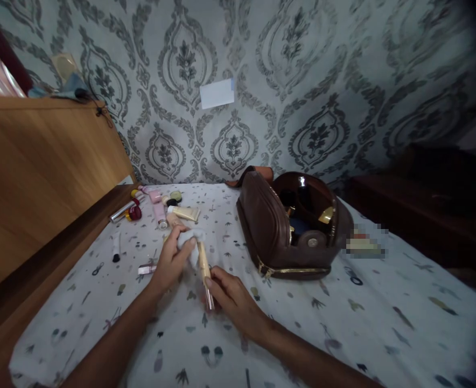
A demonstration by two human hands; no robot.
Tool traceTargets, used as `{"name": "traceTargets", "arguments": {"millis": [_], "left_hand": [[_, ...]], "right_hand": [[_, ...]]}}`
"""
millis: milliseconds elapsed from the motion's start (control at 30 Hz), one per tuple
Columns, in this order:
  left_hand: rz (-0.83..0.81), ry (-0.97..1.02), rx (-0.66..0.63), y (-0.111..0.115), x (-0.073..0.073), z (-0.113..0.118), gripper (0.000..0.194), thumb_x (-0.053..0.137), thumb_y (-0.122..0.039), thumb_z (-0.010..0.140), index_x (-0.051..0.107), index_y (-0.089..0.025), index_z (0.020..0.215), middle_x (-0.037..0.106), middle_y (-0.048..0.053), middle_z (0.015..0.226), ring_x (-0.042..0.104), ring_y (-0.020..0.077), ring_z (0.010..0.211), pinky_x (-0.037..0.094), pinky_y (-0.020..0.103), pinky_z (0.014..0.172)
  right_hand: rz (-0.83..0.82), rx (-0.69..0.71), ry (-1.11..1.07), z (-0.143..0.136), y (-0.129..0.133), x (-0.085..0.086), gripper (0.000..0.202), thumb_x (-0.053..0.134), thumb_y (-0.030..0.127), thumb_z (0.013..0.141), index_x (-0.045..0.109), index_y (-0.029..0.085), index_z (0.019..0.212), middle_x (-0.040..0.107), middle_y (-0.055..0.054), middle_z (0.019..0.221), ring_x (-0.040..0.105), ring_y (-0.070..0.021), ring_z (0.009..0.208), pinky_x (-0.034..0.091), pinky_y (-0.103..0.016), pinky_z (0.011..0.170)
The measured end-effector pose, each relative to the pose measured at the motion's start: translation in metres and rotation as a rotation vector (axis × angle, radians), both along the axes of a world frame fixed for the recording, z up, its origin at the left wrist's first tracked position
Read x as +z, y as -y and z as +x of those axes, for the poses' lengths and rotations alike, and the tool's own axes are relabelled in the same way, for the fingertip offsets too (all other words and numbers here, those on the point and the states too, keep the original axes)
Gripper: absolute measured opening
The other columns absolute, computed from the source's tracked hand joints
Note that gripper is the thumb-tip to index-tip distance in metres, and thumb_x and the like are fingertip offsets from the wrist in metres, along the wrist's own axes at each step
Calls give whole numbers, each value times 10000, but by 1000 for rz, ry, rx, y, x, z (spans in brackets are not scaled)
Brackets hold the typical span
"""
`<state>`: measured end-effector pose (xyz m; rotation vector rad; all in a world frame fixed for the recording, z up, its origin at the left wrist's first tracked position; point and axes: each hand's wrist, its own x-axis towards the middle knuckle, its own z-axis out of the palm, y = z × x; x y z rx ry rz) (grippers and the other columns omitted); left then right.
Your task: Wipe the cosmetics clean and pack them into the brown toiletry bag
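My left hand (173,256) is closed around a crumpled pale cloth (195,235). In my right hand (232,296) is a slim beige cosmetic tube (203,262) with a shiny pinkish lower end, tilted between thumb and fingers. The cloth touches the tube's upper end. A small white-and-pink box (146,269) lies just left of my left hand. Beyond that hand are a cream squeeze tube (185,213) and a pink tube (159,214). To the right stands a brown cosmetic bag (258,221), unzipped, with dark and gold items inside.
A makeup brush (116,249), a silver tube (121,211) and a dark red jar (133,213) lie on the patterned sheet (214,355) at left. A wooden board (48,161) borders the left side. Patterned wallpaper (238,54) rises behind. A pixelated patch sits right of the bag.
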<state>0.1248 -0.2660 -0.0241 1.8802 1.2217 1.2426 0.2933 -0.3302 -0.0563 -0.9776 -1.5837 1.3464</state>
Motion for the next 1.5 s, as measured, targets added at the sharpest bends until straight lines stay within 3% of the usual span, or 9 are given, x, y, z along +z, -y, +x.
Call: {"name": "traceTargets", "arguments": {"millis": [167,300,500,633,867,1033,1133,1267,1500], "left_hand": [[-311,420,-73,-10,-8,0,384,598,-496,852,467,-239,1106,696,13,934,661,167,741,508,257,616],[-332,556,-52,-9,-6,4,406,587,-509,845,452,-254,1131,693,49,1088,679,208,948,551,309,747],[-165,210,-113,-6,-7,3,264,580,-418,842,499,-239,1018,635,39,1121,615,196,937,510,306,798],[-50,42,-62,-4,-7,4,198,623,-334,793,547,-228,941,591,2,933,561,192,938,456,287,861],[-75,48,49,-4,-6,6,193,535,-397,887,525,-236,994,538,-18,843,527,164,776,439,255,703],[144,-142,68,2,-5,8,151,489,-343,925,556,-227,996,580,57,1098,545,231,1085,419,343,960],[261,-293,-69,8,-10,14,120,511,-309,930,587,-222,961,576,91,1190,502,253,1198,362,401,1058],[220,-255,-226,14,-19,21,165,448,-288,973,569,-208,1051,631,95,1106,571,230,1112,432,396,992],[428,-156,-118,22,-13,20,142,466,-233,980,543,-209,1097,633,78,1100,593,206,1064,475,377,932]], "right_hand": [[-149,14,-154,0,-3,-6,390,559,592,850,470,213,828,637,2,751,616,-129,553,445,-220,470],[-67,-170,-121,2,-10,-11,302,612,475,828,467,214,784,534,54,624,491,-92,480,382,-201,444],[144,-438,106,5,-14,-11,201,628,316,788,450,230,752,478,68,560,437,-112,523,312,-223,496],[163,-453,145,5,-11,-10,163,617,317,793,477,233,794,529,48,623,487,-130,560,347,-240,540],[268,-425,166,7,-7,-5,98,600,294,828,535,226,798,474,57,601,434,-120,543,325,-235,529],[275,-423,119,6,-7,-7,45,595,256,837,593,212,848,568,19,719,505,-131,619,374,-233,559],[304,-421,90,7,-8,-6,68,583,269,862,606,205,852,578,8,737,500,-134,630,389,-239,583],[307,-404,20,8,-8,-5,134,575,325,894,611,197,874,603,-4,749,526,-143,664,415,-247,622],[283,-481,36,9,-13,-11,135,622,326,842,626,192,859,514,35,641,463,-126,572,377,-239,552]]}}
